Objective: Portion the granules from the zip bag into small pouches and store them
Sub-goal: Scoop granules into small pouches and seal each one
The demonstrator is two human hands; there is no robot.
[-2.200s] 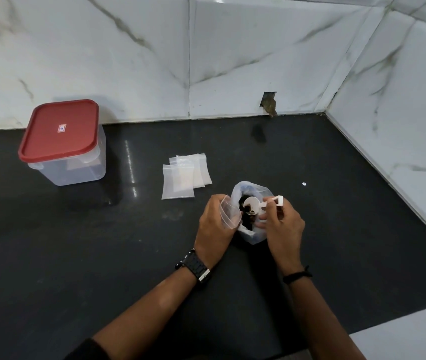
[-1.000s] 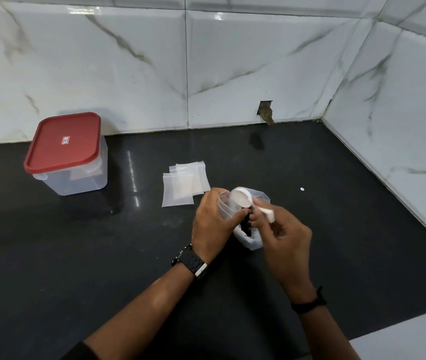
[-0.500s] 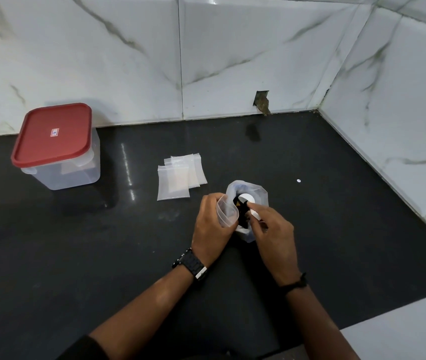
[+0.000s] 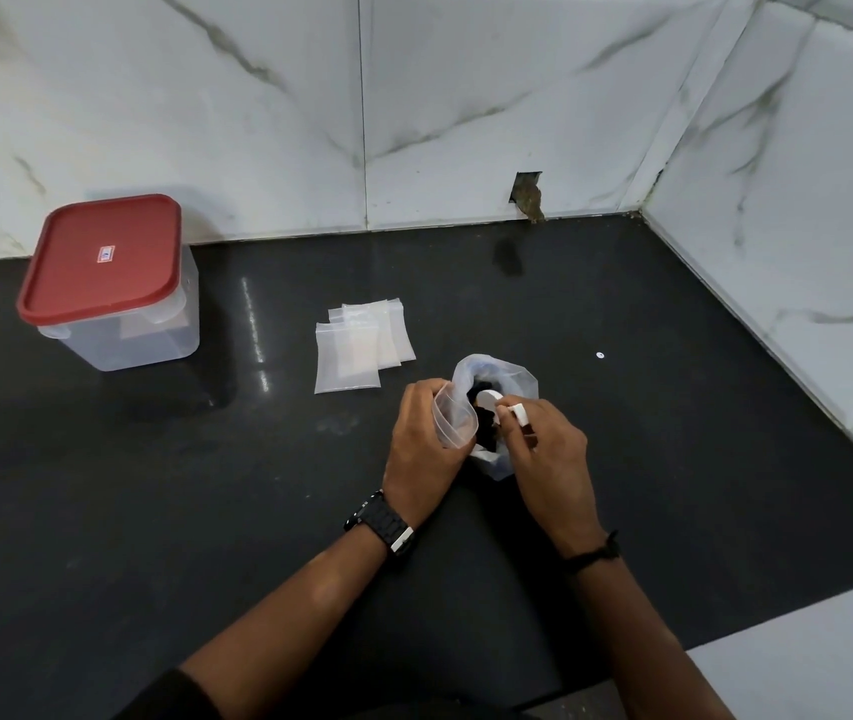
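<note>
Head view: worktop [image 4: 102, 511], frame center: zip bag [image 4: 510, 379] stands open. Left hand [image 4: 422, 449] grips open pouch [image 4: 453, 420], touching bag's left side, mouth tilted toward it. Right hand [image 4: 549, 449] pinches scoop [image 4: 492, 400] inside bag, just right of pouch.

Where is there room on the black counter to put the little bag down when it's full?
Bare counter lies right of the zip bag, toward the side wall, and between the red-lidded container and the empty pouches. The near-left corner is open too. It is crowded where the left hand holds the small pouch and the right hand grips the scoop.
</note>
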